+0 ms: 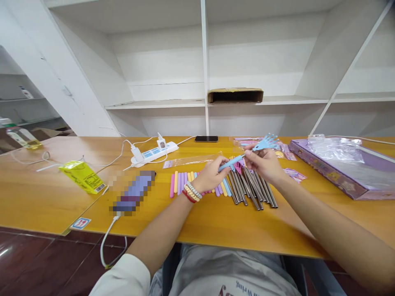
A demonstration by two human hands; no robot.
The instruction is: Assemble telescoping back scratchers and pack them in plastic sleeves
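Note:
A light blue back scratcher (267,142) with a hand-shaped head is held up over the table between my two hands. My left hand (211,174) is closed round its blue handle. The fingers of my right hand (263,162) pinch it just below the head. Under my hands lies a row of coloured handle tubes (182,183) in pink, yellow, purple and blue, partly hidden by my left hand. Beside it, several metal rods (253,187) lie in a pile, with pink and yellow heads showing at their far ends.
A purple box (327,172) with clear plastic bags stands at the right. Packaged pieces (294,174) lie nearby. To the left are a power strip (154,154), a yellow carton (82,176) and a blurred-out phone on a cable (106,246). A black phone (206,139) lies at the back.

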